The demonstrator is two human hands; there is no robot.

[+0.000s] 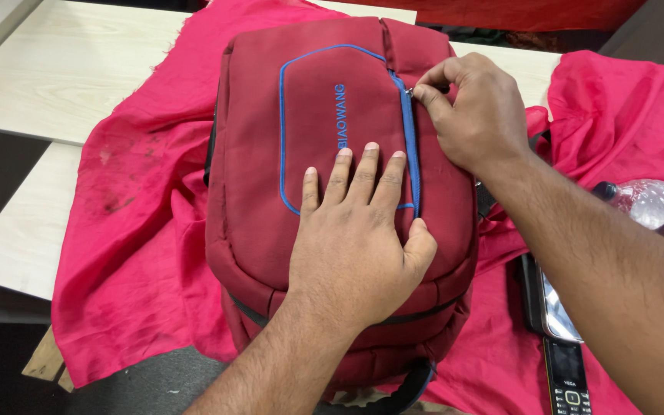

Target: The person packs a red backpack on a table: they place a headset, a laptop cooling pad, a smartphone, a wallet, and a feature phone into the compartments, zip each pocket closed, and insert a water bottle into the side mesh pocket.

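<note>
A dark red backpack (270,177) with blue piping lies flat on a pink cloth (140,230). My left hand (359,230) rests palm down on its front pocket, fingers spread and pressing the fabric. My right hand (474,107) pinches the small metal zipper pull (410,91) near the top of the blue front-pocket zipper (410,146). The zipper line runs down from that pull to beside my left thumb.
The cloth covers a pale wooden table (55,69). To the right lie a clear plastic bottle with a dark cap (651,204), a smartphone (551,303) and a small keypad phone (570,380). A black strap (409,388) shows at the bag's near end.
</note>
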